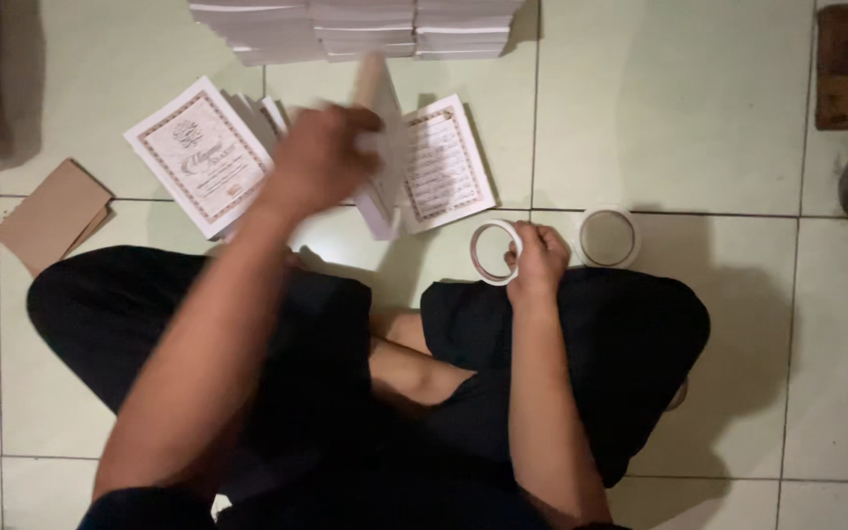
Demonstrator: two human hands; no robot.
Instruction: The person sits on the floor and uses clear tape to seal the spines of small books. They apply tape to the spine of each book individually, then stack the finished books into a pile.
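head view: left hand [321,157] grips a blurred booklet [385,147], right hand [539,257] pinches a tape roll [495,252].

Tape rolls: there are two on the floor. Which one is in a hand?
The thin white roll, held upright in the right hand. The other, wider roll lies flat on the tile just to its right, untouched.

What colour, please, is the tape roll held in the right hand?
White, with a darker inner edge: tape roll in the right hand, head view.
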